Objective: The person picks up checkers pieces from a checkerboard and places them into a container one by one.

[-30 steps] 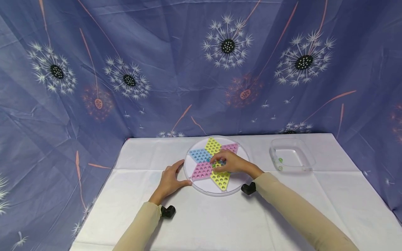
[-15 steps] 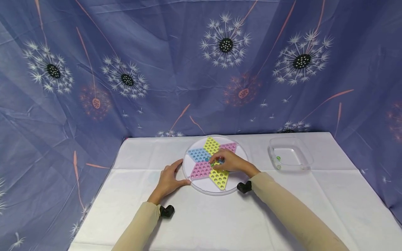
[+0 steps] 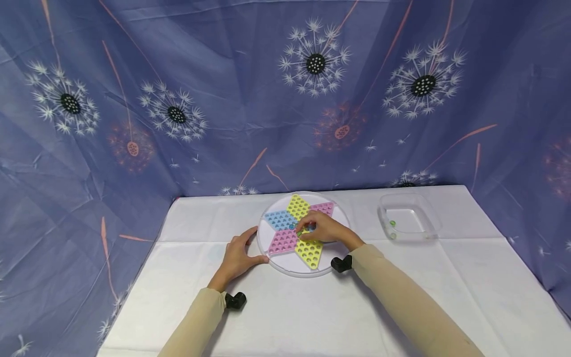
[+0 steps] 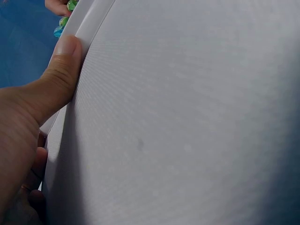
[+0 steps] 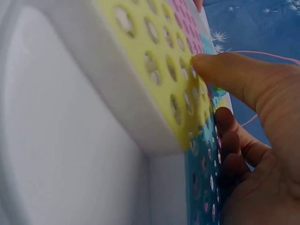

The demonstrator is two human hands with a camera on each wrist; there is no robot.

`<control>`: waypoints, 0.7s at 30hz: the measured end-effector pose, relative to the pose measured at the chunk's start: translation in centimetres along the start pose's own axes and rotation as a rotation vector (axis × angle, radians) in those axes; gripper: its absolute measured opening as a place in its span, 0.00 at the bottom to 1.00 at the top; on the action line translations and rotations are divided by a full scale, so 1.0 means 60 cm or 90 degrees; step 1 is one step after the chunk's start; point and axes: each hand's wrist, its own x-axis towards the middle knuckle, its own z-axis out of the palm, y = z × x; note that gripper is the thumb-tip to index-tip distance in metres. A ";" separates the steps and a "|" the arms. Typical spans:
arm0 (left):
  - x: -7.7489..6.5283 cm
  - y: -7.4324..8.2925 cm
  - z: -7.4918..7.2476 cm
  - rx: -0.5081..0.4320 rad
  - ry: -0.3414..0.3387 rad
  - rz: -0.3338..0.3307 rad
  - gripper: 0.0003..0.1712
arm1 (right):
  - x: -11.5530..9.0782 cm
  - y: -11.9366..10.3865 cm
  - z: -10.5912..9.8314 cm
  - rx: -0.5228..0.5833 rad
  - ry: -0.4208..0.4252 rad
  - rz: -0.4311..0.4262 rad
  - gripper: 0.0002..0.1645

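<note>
A round white Chinese checkers board (image 3: 290, 267) with a star of yellow, pink and blue holed points lies on the table. My left hand (image 3: 237, 256) holds its left rim, thumb and fingers spread along the edge; the thumb (image 4: 65, 58) presses the rim in the left wrist view. Over the star's middle, my right hand (image 3: 325, 226) pinches a green marble (image 4: 71, 4) between thumb and curled fingers. The thumb (image 5: 220, 68) comes down by the yellow holes in the right wrist view. A blue marble (image 3: 292, 226) sits beside the fingertips. The hand hides part of the centre.
A clear plastic container (image 3: 428, 218) with a few green marbles (image 3: 392, 223) stands to the right of the board. White cloth (image 3: 285, 317) covers the table. A blue dandelion-print curtain (image 3: 250, 99) hangs behind and at the sides.
The whole head view has shifted slightly, carrying everything a little left. Both hands keep nearly the same places on the board.
</note>
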 end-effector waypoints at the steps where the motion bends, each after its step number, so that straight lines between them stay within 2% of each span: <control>1: 0.000 0.000 0.000 -0.002 0.001 0.000 0.60 | 0.001 -0.001 0.000 0.003 -0.001 0.004 0.08; 9: -0.001 -0.002 0.003 -0.005 0.004 0.008 0.60 | 0.001 -0.004 -0.001 0.015 -0.006 0.039 0.07; 21: 0.000 -0.002 0.004 0.004 -0.002 0.001 0.60 | -0.001 -0.003 0.000 0.027 0.007 0.046 0.08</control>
